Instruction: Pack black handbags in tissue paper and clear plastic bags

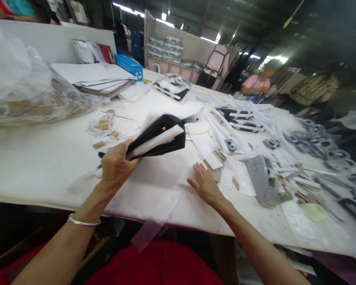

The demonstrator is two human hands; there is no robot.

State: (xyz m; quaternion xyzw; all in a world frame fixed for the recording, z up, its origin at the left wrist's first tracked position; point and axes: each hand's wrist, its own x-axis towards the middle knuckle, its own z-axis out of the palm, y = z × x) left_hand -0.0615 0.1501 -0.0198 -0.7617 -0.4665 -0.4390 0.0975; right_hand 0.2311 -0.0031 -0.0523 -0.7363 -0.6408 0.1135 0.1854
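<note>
My left hand (117, 162) grips a black bag (157, 136) by its near end and holds it tilted above the white table (154, 186). A gold-coloured stud shows on the bag, and white paper (160, 139) sticks out along its opening. Fingers spread, my right hand (204, 182) lies low over the table with nothing in it. Beside its fingertips are white and brown card pieces (216, 164). A thin clear plastic sheet (175, 202) lies between my hands, hanging over the front edge.
Loose tags (105, 128) lie left of the bag. A grey tape dispenser (259, 178) stands at right, near grey rolled straps (323, 138). Farther back are black-and-white bags (240, 118), a blue box (129, 66) and stacked boards (95, 77). A large plastic sack (23, 87) bulges at left. Other people work behind.
</note>
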